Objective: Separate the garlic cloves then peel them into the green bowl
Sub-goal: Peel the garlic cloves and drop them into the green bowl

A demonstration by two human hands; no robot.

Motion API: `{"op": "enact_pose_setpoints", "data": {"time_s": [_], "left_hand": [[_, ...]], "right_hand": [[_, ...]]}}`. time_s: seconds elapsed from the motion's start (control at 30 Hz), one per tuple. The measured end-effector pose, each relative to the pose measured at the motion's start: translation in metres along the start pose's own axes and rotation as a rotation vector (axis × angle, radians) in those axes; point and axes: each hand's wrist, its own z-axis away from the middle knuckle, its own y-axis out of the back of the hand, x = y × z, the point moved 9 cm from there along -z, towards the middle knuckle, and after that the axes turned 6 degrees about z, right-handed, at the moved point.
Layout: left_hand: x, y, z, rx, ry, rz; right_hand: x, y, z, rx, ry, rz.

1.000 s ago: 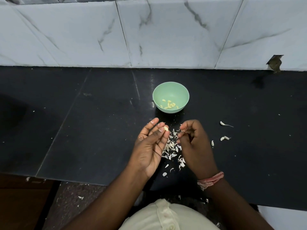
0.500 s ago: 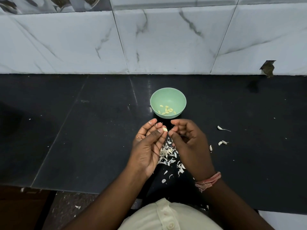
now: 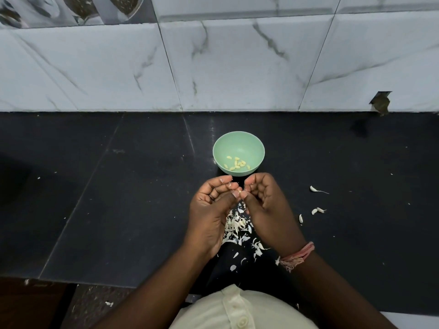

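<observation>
A small green bowl stands on the black counter and holds several peeled yellowish cloves. Just in front of it my left hand and my right hand meet, fingertips together. Between the thumbs and fingertips both hands pinch one small garlic clove, mostly hidden by the fingers. A heap of white peel flakes lies on the counter beneath the hands. Several unpeeled cloves lie to the right of my right hand.
The black stone counter runs to a white marble-tiled wall behind the bowl. Its front edge is close to my body, with scattered peel bits on the floor below. A pink thread band circles my right wrist.
My right hand has come left to meet the left hand at the clove, and both hands have closed up near the bowl. The camera has tilted, showing more wall.
</observation>
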Motion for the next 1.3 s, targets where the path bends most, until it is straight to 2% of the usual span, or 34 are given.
{"op": "enact_pose_setpoints", "data": {"time_s": [0.27, 0.47, 0.67, 0.8, 1.03, 1.3], "left_hand": [[-0.013, 0.0, -0.003, 0.093, 0.069, 0.135], [-0.024, 0.006, -0.008, 0.237, 0.158, 0.269], [-0.027, 0.017, -0.02, 0.336, 0.175, 0.327], [-0.028, 0.016, -0.027, 0.338, 0.172, 0.297], [-0.027, 0.01, -0.034, 0.294, 0.152, 0.276], [-0.026, 0.008, -0.034, 0.252, 0.122, 0.218]], "right_hand": [[0.002, 0.0, -0.003, 0.065, 0.037, 0.107], [0.0, -0.005, -0.007, 0.088, 0.101, 0.232], [0.028, 0.009, -0.014, 0.176, -0.109, 0.08], [0.031, 0.011, -0.023, 0.179, -0.173, -0.035], [0.022, 0.007, -0.03, 0.233, -0.139, -0.18], [0.025, 0.0, -0.034, 0.203, -0.146, -0.15]]}}
